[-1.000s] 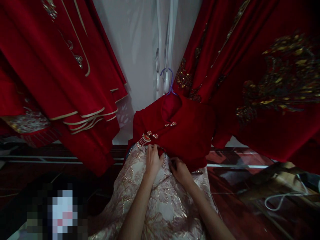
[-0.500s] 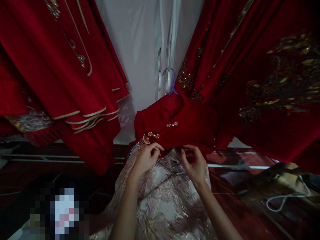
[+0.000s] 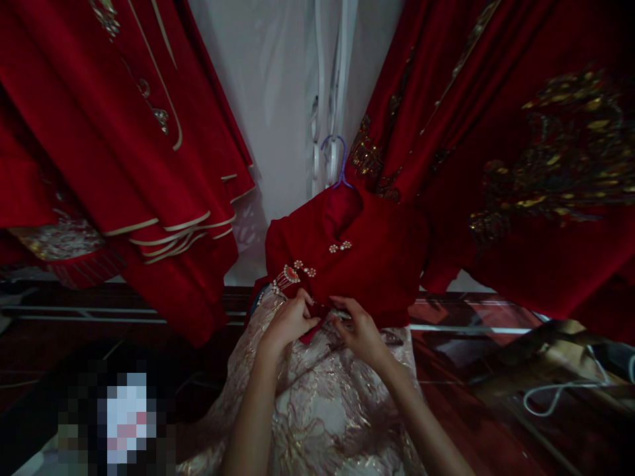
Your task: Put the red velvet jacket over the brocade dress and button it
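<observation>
In front of me a red top (image 3: pixel 377 258) with a stand-up collar hangs on a purple hanger (image 3: pixel 342 165). Beaded flower fastenings (image 3: pixel 340 247) and a fan-shaped tassel ornament (image 3: pixel 290 274) decorate its front. Below it spreads a pale skirt (image 3: pixel 322 410) with a glittering floral pattern. My left hand (image 3: pixel 290 322) is closed at the top's lower edge, a red corner of cloth showing under its fingers. Curled at the same hem, my right hand (image 3: pixel 361 332) has its thumb and fingertips about the cloth. The exact fingertip contact is dim.
Red garments with pale piping (image 3: pixel 163 185) hang on the left. Another red garment with gold sequin embroidery (image 3: pixel 555 165) hangs on the right. White door handles (image 3: pixel 331 162) stand behind the hanger. A pale cord (image 3: pixel 546 400) lies at the lower right, and a blurred-out patch covers the lower left.
My right hand has moved left, closer to my left hand. The top's hem has come down over the skirt, and a red corner now shows below my left fingers.
</observation>
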The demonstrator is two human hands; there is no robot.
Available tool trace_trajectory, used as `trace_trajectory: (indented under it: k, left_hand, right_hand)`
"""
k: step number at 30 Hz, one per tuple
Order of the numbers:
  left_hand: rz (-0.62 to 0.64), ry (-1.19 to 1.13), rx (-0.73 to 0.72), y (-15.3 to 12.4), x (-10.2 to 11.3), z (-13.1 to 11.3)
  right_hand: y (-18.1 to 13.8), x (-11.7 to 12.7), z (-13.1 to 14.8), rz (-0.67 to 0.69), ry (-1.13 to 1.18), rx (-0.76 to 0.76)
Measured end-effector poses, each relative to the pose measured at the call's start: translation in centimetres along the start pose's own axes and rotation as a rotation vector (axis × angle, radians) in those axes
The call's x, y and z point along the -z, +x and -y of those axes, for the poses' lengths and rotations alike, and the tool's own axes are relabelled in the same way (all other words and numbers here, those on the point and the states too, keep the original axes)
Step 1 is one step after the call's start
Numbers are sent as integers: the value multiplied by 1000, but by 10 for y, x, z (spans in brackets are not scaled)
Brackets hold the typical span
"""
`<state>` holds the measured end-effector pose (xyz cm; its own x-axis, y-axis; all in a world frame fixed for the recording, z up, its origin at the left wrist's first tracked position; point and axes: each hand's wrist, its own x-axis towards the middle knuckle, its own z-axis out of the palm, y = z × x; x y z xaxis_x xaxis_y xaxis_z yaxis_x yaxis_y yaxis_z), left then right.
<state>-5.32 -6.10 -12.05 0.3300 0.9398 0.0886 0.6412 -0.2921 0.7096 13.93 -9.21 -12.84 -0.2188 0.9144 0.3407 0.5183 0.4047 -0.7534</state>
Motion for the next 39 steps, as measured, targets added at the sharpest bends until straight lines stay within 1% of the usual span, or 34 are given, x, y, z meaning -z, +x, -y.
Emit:
trace_trajectory:
  k: [1, 3, 6, 10, 12, 14, 16, 18, 21, 24, 27, 29, 31, 32, 34, 36, 39]
  left_hand:
    - [-36, 12, -17, 1, 0, -1]
    - [-55, 20, -59, 2, -1, -4]
    - [-18, 45, -108, 2, 0, -7]
    - [14, 92, -75, 3, -4, -9]
    - [19, 132, -52, 4, -8, -9]
    - [14, 188, -39, 5, -11, -10]
    - [-9, 228, -41, 6, -13, -12]
    - [-19, 215, -59, 7, -14, -14]
    - [14, 137, -91, 6, -12, -15]
    - [6, 109, -98, 6, -9, -13]
    - [-85, 127, -117, 7, -7, -15]
    - [-186, 133, -171, 8, -5, -20]
    - [-249, 123, -237, 9, -3, -25]
    - [-253, 112, -261, 9, -2, -28]
    - [-221, 77, -276, 10, -2, -32]
    - [-186, 30, -254, 10, -3, -33]
    - [-171, -65, -205, 10, -6, -31]
  right_hand:
    - [-1, -6, -4, -25, -26, 24]
    - [-2, -16, -10, -51, -77, 61]
    - [-5, -24, -13, -56, -130, 63]
    - [-7, -27, -14, -53, -121, 51]
    - [-5, -26, -19, -113, -97, 34]
    - [-4, -26, -26, -197, -51, -18]
    - [-2, -26, -32, -241, 20, -72]
    - [-1, -28, -35, -221, 114, -102]
    - [-1, -30, -32, -175, 230, -138]
    - [0, -29, -26, -179, 260, -148]
    - [0, -26, -23, -185, 268, -155]
    - [1, -23, -20, -189, 281, -170]
    - [1, -21, -17, -186, 304, -182]
    - [1, -20, -15, -179, 317, -185]
    - [1, -18, -13, -167, 339, -188]
    - [1, -17, -12, -168, 348, -196]
    - [2, -16, -12, -176, 347, -210]
